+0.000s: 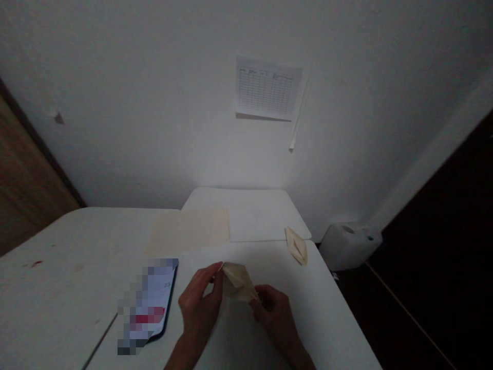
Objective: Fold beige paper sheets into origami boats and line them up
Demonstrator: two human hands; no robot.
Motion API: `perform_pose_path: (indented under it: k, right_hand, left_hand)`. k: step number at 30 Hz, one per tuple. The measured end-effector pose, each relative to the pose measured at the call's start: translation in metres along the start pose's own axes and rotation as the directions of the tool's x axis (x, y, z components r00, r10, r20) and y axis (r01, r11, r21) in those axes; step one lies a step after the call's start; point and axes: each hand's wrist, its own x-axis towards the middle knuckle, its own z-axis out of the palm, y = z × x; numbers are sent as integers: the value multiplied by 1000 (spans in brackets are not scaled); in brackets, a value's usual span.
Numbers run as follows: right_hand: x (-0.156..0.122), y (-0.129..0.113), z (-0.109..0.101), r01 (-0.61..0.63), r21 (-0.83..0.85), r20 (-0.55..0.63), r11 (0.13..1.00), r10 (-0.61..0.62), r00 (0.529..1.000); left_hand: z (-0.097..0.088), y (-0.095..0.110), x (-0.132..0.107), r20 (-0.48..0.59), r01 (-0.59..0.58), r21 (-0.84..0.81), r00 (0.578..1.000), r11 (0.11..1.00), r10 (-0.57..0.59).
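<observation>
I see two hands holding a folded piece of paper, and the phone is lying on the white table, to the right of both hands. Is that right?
Not quite: the phone lies to the left of both hands, as the head view shows. The rest is right: the left hand and right hand hold the folded piece of paper, and the phone is on the white table.

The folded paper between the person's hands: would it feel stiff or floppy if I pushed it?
The folded paper would probably give easily, since it looks thin. Its folds might make it stiffer than the flat beige sheet. It likely wouldn't slide away, because the left hand and right hand pinch its opposite ends.
</observation>
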Motion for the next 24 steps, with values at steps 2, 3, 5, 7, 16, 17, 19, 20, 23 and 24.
perform_pose_path:
  k: [2,3,5,7,16,17,19,20,23,24]
  right_hand:
    - [2,1,-1,-19,42,-1,999,19,1000]
    - [3,2,-1,-29,62,-1,998,29,1000]
    - [4,3,-2,-43,83,-4,996,43,999]
    - [4,4,-2,-46,79,-11,996,46,999]
    - [5,-1,-7,-10,-80,-130,997,0,992]
    - [5,-1,-9,-12,-97,-140,995,-2,990]
    - [6,-2,-12,-20,-141,-153,990,-2,988]
    - [6,-2,-13,-23,-172,-160,985,-5,987]
    - [8,-3,-14,-21,-267,-187,963,-31,982]
    - [8,-3,-14,-17,-292,-190,956,-40,981]
  left_hand:
    - [-1,3,1,2,8,-8,1000,1000,-8]
    - [-1,4,2,2,14,-12,1000,1000,-14]
    - [-1,7,3,1,16,-23,1000,1000,-16]
    - [-1,8,5,0,13,-31,1000,999,-13]
    - [1,0,-3,184,141,99,970,985,-157]
    - [1,-2,-5,226,161,132,956,978,-188]
    - [1,-4,-8,290,189,186,927,964,-238]
    - [1,-5,-10,309,201,199,916,959,-256]
    - [2,-5,-13,338,234,192,896,953,-288]
    - [2,-5,-13,344,242,184,892,953,-293]
